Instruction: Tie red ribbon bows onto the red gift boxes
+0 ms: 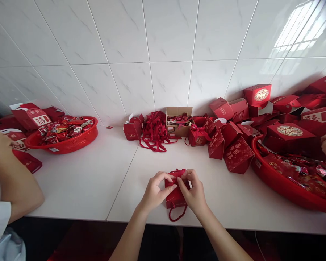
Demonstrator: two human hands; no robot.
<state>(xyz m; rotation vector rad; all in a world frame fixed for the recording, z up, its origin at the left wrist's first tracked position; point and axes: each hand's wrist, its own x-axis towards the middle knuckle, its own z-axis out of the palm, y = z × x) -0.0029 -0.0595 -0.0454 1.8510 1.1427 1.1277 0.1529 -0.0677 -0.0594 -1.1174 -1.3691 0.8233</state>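
In the head view, a small red box (176,199) lies on the white table (141,203) near its front edge, directly between the person's hands, its twisted cord handle (178,219) looping toward that edge. The left hand (156,188) curls at the box's left side, thumb and forefinger almost meeting over its top; whether anything is pinched between them, I cannot tell. The right hand (194,188) has thumb and forefinger drawn close together on the red ribbon (181,172) at the box's far end. Behind, a pile of red ribbons (155,127) sits beside an open cardboard carton (176,130).
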